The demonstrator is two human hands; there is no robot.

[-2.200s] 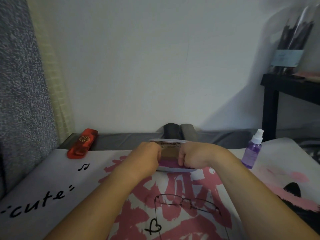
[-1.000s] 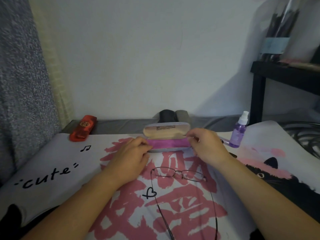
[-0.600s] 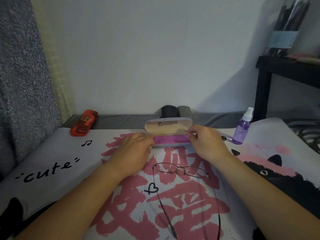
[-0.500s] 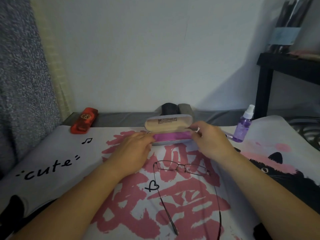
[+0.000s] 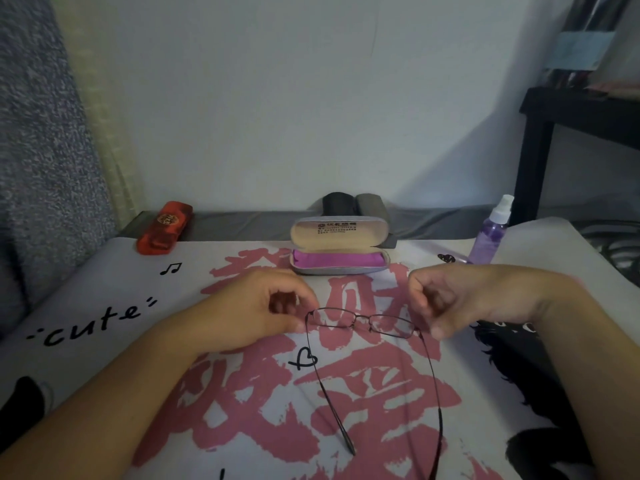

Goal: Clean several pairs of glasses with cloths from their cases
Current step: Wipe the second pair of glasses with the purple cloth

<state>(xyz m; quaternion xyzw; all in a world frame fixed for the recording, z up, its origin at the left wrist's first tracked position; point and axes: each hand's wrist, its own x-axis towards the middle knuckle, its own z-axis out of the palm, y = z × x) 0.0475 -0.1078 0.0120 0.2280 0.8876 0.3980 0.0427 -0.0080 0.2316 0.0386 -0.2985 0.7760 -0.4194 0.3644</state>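
Closing in on the glasses (image 5: 363, 322), left hand (image 5: 249, 313) and right hand (image 5: 464, 299), fingers curled, holding nothing yet. Beyond them: open case (image 5: 339, 249), purple cloth (image 5: 337, 260) inside. Barely started, wiping undone.

Glasses (image 5: 363, 322): thin dark wire frame, likely metal. Open case (image 5: 339, 251): grey matt shell, beige soft lining, purple cloth (image 5: 337, 259) inside. Red case (image 5: 163, 227): slightly glossy. Spray bottle (image 5: 490, 233): translucent purple plastic. Printed sheet (image 5: 104, 306): matt fabric.

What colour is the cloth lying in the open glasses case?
Bright purple-pink cloth, folded inside the grey open case; seen in the head view.
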